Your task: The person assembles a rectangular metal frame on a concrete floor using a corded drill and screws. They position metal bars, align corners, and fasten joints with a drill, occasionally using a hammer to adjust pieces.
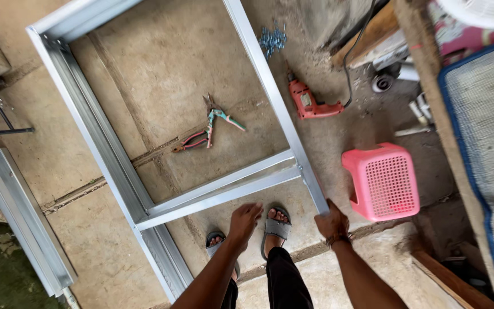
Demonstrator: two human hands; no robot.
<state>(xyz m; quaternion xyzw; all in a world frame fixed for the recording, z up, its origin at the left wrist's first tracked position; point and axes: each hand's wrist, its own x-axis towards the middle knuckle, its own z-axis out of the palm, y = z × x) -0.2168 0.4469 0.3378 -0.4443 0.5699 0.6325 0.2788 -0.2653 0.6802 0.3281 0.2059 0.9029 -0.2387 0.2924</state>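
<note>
A: Where was the rectangular silver metal channel frame point(161, 114) found?

B: On the concrete floor point(161, 68); its right rail end was clamped by the right hand point(333, 222), fingers closed. The left hand point(244, 218) was held beside the crosspiece, fingers loosely curled, empty.

A: The risk?

B: Skin could be cut by sharp edges

The single head-worn camera looked almost straight down from standing height onto a concrete floor point(161, 63), its top edge pointing away from the wearer. Both forearms entered from the bottom edge, so the left hand point(244, 218) and right hand point(333, 222) sat low in the picture, with the sandalled feet point(276, 223) between them. Beyond the fingertips the view took in a metal frame point(270, 97), and right of the right fingers a pink stool point(383, 182). It stood well back.
</note>
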